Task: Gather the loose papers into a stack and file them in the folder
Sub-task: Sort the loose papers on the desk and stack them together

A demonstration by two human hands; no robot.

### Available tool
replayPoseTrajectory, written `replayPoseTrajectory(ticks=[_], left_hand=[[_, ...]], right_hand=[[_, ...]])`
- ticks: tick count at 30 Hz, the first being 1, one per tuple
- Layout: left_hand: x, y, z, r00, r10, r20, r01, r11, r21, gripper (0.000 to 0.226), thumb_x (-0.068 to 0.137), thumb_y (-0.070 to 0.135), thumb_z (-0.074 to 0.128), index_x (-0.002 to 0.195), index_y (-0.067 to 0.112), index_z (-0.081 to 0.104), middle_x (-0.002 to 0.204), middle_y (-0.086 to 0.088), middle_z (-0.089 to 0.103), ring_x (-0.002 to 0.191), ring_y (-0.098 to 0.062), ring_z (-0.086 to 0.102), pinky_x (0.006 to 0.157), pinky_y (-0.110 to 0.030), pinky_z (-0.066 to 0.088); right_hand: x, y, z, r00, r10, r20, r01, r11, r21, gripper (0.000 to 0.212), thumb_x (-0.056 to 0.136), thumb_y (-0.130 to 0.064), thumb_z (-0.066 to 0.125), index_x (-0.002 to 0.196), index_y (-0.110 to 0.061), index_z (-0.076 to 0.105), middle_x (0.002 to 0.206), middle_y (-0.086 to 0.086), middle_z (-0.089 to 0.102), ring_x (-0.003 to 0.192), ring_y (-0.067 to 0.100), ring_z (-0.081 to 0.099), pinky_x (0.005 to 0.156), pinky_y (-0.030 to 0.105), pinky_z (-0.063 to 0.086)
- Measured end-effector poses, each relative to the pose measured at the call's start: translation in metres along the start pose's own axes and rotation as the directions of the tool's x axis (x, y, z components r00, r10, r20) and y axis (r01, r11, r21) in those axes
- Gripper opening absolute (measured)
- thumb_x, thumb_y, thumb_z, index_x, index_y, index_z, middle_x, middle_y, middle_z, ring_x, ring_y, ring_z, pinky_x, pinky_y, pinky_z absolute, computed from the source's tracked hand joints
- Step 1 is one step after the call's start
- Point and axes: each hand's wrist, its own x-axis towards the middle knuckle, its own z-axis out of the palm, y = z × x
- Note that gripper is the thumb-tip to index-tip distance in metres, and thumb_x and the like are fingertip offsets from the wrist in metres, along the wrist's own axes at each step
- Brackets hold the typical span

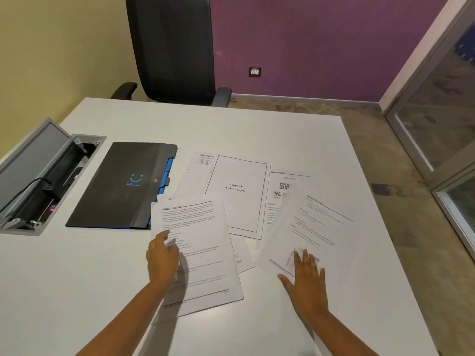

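Note:
Several loose printed papers lie fanned over the white table (257, 129). A text page (203, 227) lies nearest on the left, the sheet titled "Chapter 4 SWOT Analysis" (236, 194) sits in the middle, and a slanted page (305, 227) lies on the right. A closed black folder (120, 186) with a blue smile logo and blue inner tabs lies to the left of the papers. My left hand (162, 258) rests on the left edge of the text page with its fingers bent. With straight fingers, my right hand (305, 281) lies flat on the near corner of the slanted page.
An open grey cable hatch (41, 176) with a black cord is set into the table at the far left. A black office chair (174, 50) stands behind the table's far edge. The table's right edge drops to the floor beside a glass partition (437, 124).

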Motion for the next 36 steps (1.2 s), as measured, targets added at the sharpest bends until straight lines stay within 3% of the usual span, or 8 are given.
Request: replayPoseTrajectory(ticks=[7,11,12,13,15,23,30,36], left_hand=[[-0.019,-0.007,0.022,0.998,0.013,0.067,-0.011,1.0,-0.02,0.035,0.086,-0.003,0.049,0.12,0.002,0.052,0.124,-0.02,0.056,0.112,-0.032,0.056,0.097,-0.045,0.045],[-0.022,-0.004,0.027,0.996,0.008,0.091,-0.003,0.999,-0.055,0.034,0.086,-0.005,0.047,0.118,0.002,0.053,0.122,-0.019,0.058,0.111,-0.03,0.056,0.096,-0.042,0.045],[-0.021,-0.003,0.028,0.995,0.015,0.095,-0.01,0.999,-0.052,0.033,0.086,-0.004,0.047,0.118,0.002,0.053,0.123,-0.019,0.056,0.111,-0.03,0.055,0.096,-0.043,0.044],[-0.02,-0.002,0.028,0.995,0.023,0.098,-0.019,0.999,-0.045,0.033,0.087,-0.004,0.048,0.118,0.001,0.053,0.124,-0.019,0.055,0.112,-0.031,0.054,0.096,-0.043,0.045],[-0.018,-0.001,0.027,0.994,0.036,0.106,-0.034,0.999,-0.024,0.032,0.087,-0.003,0.048,0.118,0.001,0.053,0.123,-0.02,0.054,0.112,-0.032,0.053,0.095,-0.044,0.045],[-0.022,-0.007,0.034,0.986,-0.024,0.163,0.03,0.999,-0.032,0.028,0.087,-0.004,0.046,0.112,0.002,0.056,0.118,-0.015,0.061,0.108,-0.027,0.056,0.092,-0.037,0.044],[-0.024,-0.003,0.036,0.968,0.006,0.25,0.004,0.999,-0.043,0.024,0.088,-0.004,0.047,0.108,0.001,0.058,0.115,-0.017,0.063,0.098,-0.023,0.056,0.078,-0.026,0.042],[-0.027,0.0,0.037,0.956,0.011,0.292,0.008,0.998,-0.064,0.015,0.089,0.001,0.049,0.098,0.008,0.059,0.107,-0.012,0.066,0.084,-0.016,0.057,0.058,-0.013,0.039]], right_hand=[[0.013,0.013,-0.01,0.998,0.021,-0.061,-0.027,0.995,-0.097,0.053,0.101,-0.034,0.013,0.149,-0.018,-0.002,0.16,0.003,0.002,0.147,0.018,0.006,0.119,0.039,0.015],[0.008,0.011,-0.011,0.994,-0.029,-0.11,0.012,0.988,-0.152,0.093,0.071,-0.031,-0.046,0.149,-0.016,0.0,0.159,0.006,0.004,0.147,0.022,0.011,0.117,0.041,0.016],[0.007,0.008,-0.011,0.988,-0.056,-0.147,0.035,0.989,-0.144,0.078,0.083,-0.031,-0.034,0.15,-0.016,0.006,0.159,0.008,0.006,0.146,0.024,0.013,0.117,0.044,0.017],[0.007,0.002,-0.013,0.984,-0.081,-0.157,0.059,0.989,-0.139,0.054,0.099,-0.028,-0.001,0.149,-0.017,0.017,0.158,0.011,0.011,0.145,0.027,0.017,0.117,0.047,0.019],[0.004,-0.011,-0.014,0.973,-0.127,-0.191,0.12,0.992,-0.05,0.046,0.094,-0.013,0.048,0.139,-0.02,0.043,0.155,0.012,0.021,0.143,0.029,0.024,0.115,0.049,0.02],[-0.001,-0.03,0.005,0.995,-0.101,-0.011,0.1,0.993,-0.063,0.056,0.098,-0.023,0.038,0.148,-0.028,0.015,0.159,0.007,-0.009,0.146,0.03,-0.008,0.117,0.051,-0.001],[0.007,-0.025,-0.013,0.999,0.021,0.037,-0.018,0.997,-0.073,0.058,0.098,-0.02,0.03,0.149,-0.009,0.004,0.16,0.002,-0.002,0.147,0.022,-0.003,0.117,0.05,0.008],[0.012,-0.021,-0.019,0.999,0.034,0.012,-0.034,0.999,-0.013,0.058,0.099,-0.024,0.031,0.149,-0.013,0.005,0.16,0.0,-0.001,0.147,0.02,-0.002,0.117,0.047,0.011]])
